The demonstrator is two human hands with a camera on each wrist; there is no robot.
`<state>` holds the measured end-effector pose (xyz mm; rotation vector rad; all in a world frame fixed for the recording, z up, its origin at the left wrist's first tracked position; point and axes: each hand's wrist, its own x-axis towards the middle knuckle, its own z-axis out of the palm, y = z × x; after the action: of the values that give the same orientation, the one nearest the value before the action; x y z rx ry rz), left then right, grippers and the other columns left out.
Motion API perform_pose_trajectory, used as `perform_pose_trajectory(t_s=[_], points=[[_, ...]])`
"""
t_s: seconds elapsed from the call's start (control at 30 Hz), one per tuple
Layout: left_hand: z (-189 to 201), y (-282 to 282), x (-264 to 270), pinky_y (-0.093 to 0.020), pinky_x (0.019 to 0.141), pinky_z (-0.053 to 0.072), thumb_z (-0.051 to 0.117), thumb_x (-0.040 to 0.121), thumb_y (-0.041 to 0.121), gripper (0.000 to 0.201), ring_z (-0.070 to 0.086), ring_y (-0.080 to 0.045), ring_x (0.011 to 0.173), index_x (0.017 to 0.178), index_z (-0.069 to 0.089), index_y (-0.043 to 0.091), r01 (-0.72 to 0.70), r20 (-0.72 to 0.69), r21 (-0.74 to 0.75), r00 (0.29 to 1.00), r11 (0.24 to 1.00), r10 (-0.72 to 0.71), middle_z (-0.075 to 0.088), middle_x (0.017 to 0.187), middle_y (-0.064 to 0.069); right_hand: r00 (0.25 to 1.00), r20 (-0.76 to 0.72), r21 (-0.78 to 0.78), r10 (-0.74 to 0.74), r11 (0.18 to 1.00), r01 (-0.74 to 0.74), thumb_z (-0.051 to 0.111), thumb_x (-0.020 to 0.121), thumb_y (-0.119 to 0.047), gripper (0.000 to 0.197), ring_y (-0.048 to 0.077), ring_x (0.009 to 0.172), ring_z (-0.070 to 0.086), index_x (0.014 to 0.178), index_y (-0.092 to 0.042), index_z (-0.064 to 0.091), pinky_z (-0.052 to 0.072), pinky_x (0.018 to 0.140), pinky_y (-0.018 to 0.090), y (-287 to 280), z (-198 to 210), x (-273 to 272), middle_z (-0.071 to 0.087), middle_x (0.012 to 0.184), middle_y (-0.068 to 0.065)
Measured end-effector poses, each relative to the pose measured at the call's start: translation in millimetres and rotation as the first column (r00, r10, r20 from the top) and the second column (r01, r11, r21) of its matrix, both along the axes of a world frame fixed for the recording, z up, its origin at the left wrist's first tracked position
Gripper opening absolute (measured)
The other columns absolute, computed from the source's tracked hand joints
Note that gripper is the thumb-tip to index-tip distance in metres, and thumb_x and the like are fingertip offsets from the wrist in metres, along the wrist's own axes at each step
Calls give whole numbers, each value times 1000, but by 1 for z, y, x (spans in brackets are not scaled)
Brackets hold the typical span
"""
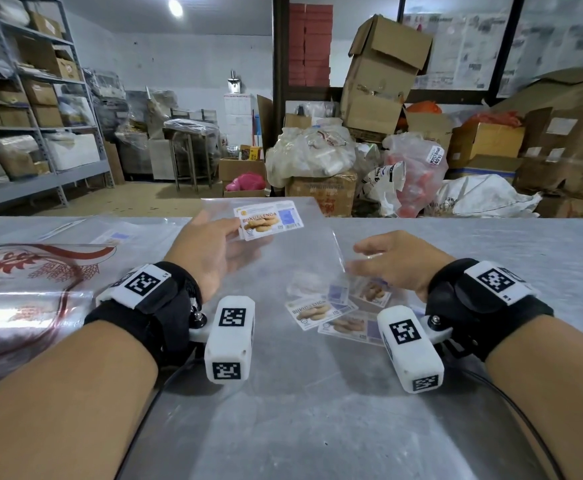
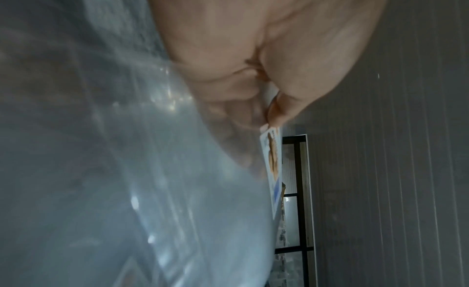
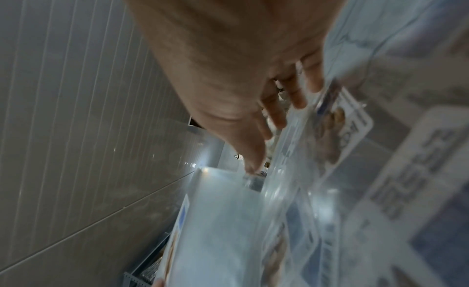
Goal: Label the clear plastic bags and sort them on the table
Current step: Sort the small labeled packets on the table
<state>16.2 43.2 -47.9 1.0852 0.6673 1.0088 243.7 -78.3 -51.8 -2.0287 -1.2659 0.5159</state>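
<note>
Clear bag (image 1: 293,244) with label (image 1: 268,220) pinched by left hand (image 1: 214,251); right hand (image 1: 394,259) loose-fingered, touching its edge.

A grey metal table (image 1: 491,258) carries everything. At its centre, toward 3 o'clock, loose biscuit labels (image 1: 321,311) lie overlapping; at 9 o'clock lies a red-printed plastic bag (image 1: 34,271), with labelled clear bags (image 1: 117,230) beyond it toward 11 o'clock.

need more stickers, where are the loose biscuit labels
In the head view the loose labels lie on the table centre-right, just below the right hand.
</note>
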Motion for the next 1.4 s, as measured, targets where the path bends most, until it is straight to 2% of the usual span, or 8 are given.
perform_pose_trajectory(t_s=[0.17,0.37,0.53,0.73,0.83,1.0,1.13,1.4], points=[[0,6,-2,-37,74,61,44,106,7,35,77,-27,88,139,35,13,-130,98,-11,987,992,130,79,95,-12,990,85,-203,112,975,-93,91,63,-43,80,3,87,62,134,-19,63,47,70,20,-4,2,-1,64,99,-13],[1,4,-2,-39,80,59,45,106,7,36,77,-28,89,139,36,18,-153,76,-10,985,988,153,78,97,-14,999,-40,-94,25,995,-29,87,75,-9,25,7,56,68,98,-13,77,51,56,20,-2,0,0,76,74,0],[-2,6,-2,-35,69,60,44,106,6,33,77,-28,87,138,39,10,-137,29,-7,990,991,137,78,95,-13,986,-112,123,-125,983,138,80,82,-12,10,17,70,63,78,-14,72,50,66,26,4,-2,6,72,79,4],[-6,5,-2,-31,58,60,47,105,7,49,77,-32,90,151,31,10,-100,-44,8,994,995,101,78,96,-15,922,-311,472,-231,804,361,71,93,-16,13,16,80,69,105,-19,71,60,85,42,2,2,15,74,100,1],[-7,4,0,-31,55,60,46,106,7,55,77,-32,89,155,23,8,-81,-81,12,993,997,81,78,96,-17,850,-498,529,-170,717,453,61,99,-12,12,14,77,75,105,-23,61,63,70,36,0,8,11,74,101,3],[-7,3,-1,-35,63,60,46,106,8,53,76,-33,92,155,24,8,-52,-110,20,992,998,54,77,97,-17,770,-639,576,-5,660,482,52,104,-16,34,16,69,74,138,-21,52,53,48,25,-4,18,4,75,106,3],[-5,-1,-1,-29,55,60,45,105,5,38,75,-36,93,142,38,8,-32,-108,18,994,999,33,78,95,-18,778,-625,604,64,670,431,48,106,-20,31,16,61,69,137,-24,50,48,45,25,-5,19,-1,74,112,3],[-1,-6,-2,-33,63,59,46,104,5,8,74,-38,98,101,50,12,-13,-142,5,990,1000,14,77,98,-19,811,-579,614,81,698,368,44,108,-23,27,12,46,54,131,-21,58,45,44,27,0,16,-1,70,117,9]])
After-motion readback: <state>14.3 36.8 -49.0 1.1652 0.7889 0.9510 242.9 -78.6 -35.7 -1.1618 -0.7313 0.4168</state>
